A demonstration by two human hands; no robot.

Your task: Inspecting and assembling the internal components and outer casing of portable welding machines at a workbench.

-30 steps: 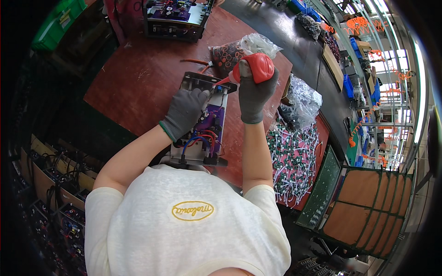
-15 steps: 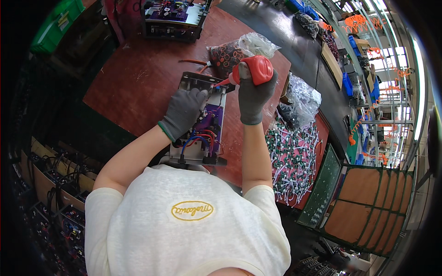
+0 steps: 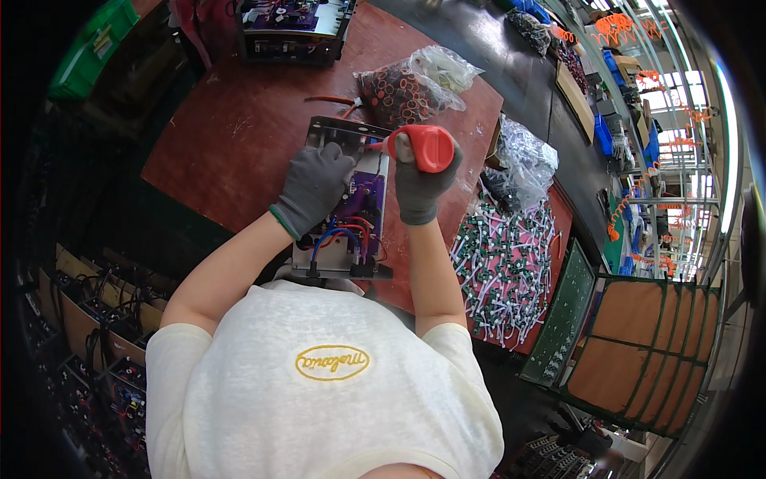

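A metal chassis (image 3: 329, 259) with a purple circuit board (image 3: 365, 194) and red and blue wires lies on the table in front of me. My left hand (image 3: 313, 190), in a grey glove with a green cuff, rests over its far left part. Those fingers are curled together near the black end plate (image 3: 351, 128); what they pinch, if anything, is hidden. Gripped in my gloved right hand (image 3: 420, 191) is a red squeeze bottle (image 3: 436, 150), tilted so its narrow nozzle points left. The nozzle tip is at the parts just inside the end plate.
Beyond the chassis, a clear bag of orange-and-black rings (image 3: 403, 94) sits on the reddish table (image 3: 231, 136). Another open unit (image 3: 291, 36) stands farther back. To the right are a plastic bag (image 3: 525, 164) and a pile of small green boards with white leads (image 3: 503, 271).
My right hand and the red bottle have moved down and slightly left, with the bottle's base turned more toward me. My left hand stays about where it was on the chassis.
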